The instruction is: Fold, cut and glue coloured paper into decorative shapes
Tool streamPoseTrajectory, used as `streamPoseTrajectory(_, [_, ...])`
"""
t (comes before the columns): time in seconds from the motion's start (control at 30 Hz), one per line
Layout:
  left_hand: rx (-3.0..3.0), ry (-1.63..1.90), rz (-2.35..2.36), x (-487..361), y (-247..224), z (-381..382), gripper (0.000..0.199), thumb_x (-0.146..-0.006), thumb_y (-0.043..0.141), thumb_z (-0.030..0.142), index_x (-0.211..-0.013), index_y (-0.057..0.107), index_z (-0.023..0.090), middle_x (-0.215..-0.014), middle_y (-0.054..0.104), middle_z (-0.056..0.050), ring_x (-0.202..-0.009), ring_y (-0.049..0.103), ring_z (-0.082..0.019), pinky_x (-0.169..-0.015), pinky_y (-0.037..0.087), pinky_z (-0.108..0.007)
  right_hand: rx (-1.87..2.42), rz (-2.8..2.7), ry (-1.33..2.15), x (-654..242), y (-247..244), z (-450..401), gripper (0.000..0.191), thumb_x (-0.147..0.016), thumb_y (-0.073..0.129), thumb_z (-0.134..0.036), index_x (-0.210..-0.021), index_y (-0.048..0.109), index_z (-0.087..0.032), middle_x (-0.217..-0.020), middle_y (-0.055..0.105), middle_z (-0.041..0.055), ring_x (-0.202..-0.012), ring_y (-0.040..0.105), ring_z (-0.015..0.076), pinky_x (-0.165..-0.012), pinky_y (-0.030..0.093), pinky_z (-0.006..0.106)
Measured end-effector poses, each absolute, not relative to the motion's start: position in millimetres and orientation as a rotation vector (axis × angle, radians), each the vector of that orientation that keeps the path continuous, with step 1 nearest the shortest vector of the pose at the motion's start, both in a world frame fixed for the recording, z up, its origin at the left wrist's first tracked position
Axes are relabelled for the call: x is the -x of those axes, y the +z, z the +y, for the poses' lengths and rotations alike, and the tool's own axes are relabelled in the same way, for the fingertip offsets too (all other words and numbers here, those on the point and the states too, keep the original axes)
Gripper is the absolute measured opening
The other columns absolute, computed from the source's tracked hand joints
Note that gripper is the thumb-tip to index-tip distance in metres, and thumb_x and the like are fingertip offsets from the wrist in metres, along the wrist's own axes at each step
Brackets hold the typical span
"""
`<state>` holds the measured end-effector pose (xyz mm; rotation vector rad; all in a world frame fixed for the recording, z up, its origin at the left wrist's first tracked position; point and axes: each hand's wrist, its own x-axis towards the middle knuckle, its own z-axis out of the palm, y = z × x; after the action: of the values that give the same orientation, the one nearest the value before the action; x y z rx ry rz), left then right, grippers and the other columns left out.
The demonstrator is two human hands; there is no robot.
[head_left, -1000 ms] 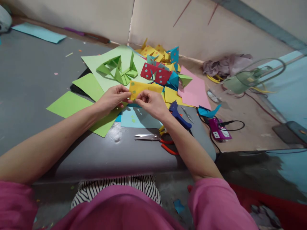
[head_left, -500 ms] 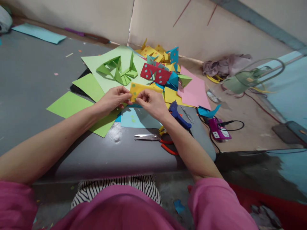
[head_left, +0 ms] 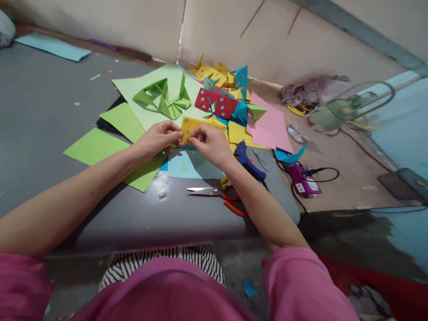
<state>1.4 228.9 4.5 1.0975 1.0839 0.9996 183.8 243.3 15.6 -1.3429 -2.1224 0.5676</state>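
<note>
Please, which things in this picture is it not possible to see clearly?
All in the head view:
- Middle of the yellow paper: hidden behind the right hand.
- Scissors handles: partly covered by the right forearm.
- Black object: mostly under green sheets.
- White object, far left: cut off by the picture's edge.
- Print on the purple box: too small and blurred.

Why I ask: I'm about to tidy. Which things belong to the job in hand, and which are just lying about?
Seemingly the job's:
yellow spotted paper, at left hand and right hand
pale blue sheet with green bits
glue gun
scissors

Probably just lying about:
crumpled cloth
blue scrap on floor
</note>
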Motion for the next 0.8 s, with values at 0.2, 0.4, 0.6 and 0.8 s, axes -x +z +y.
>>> streamPoseTrajectory(0.2, [-1.114, 0.980, 1.085, -0.2, 5.5, 228.4, 0.017, -0.081, 0.073, 0.017, -0.077, 0.057, 0.019, -0.071, 0.065, 0.000, -0.068, 0.067, -0.012, -0.048, 0.041, -0.020, 1.341, -2.095, 0.541, -185.5, 17.6, 243.2, 0.017, -0.075, 0.072, -0.023, -0.078, 0.055, -0.022, -0.074, 0.057, -0.0030, -0.070, 0.051, 0.0139, -0.070, 0.038, 0.029])
streamPoseTrajectory(0.4, [-1.129, 1.020, 1.046, 0.0, 3.4, 228.8, 0.027, -0.071, 0.082, 0.017, -0.078, 0.056, 0.021, -0.069, 0.065, 0.002, -0.061, 0.062, -0.011, -0.046, 0.038, -0.021, 1.315, -2.064, 0.524, -184.2, 18.7, 242.4, 0.024, -0.076, 0.072, -0.025, -0.078, 0.047, -0.023, -0.074, 0.053, -0.0042, -0.069, 0.048, 0.0133, -0.069, 0.038, 0.028])
streamPoseTrajectory(0.6, [-1.104, 1.043, 1.096, -1.6, 2.2, 229.4, 0.024, -0.072, 0.078, 0.016, -0.078, 0.055, 0.021, -0.065, 0.064, 0.003, -0.055, 0.057, -0.009, -0.043, 0.034, -0.020, 1.291, -2.055, 0.550, -184.8, 16.5, 243.2, 0.021, -0.078, 0.069, -0.025, -0.079, 0.048, -0.023, -0.077, 0.055, -0.0031, -0.071, 0.050, 0.0137, -0.070, 0.038, 0.028])
streamPoseTrajectory(0.8, [-1.038, 1.137, 1.160, 1.5, -0.5, 232.0, 0.027, -0.070, 0.075, 0.013, -0.088, 0.056, 0.023, -0.071, 0.066, 0.004, -0.058, 0.060, -0.008, -0.044, 0.035, -0.017, 1.320, -2.010, 0.495, -187.6, 15.2, 248.5, 0.013, -0.080, 0.063, -0.021, -0.083, 0.051, -0.023, -0.077, 0.055, -0.0023, -0.073, 0.052, 0.0163, -0.073, 0.040, 0.030])
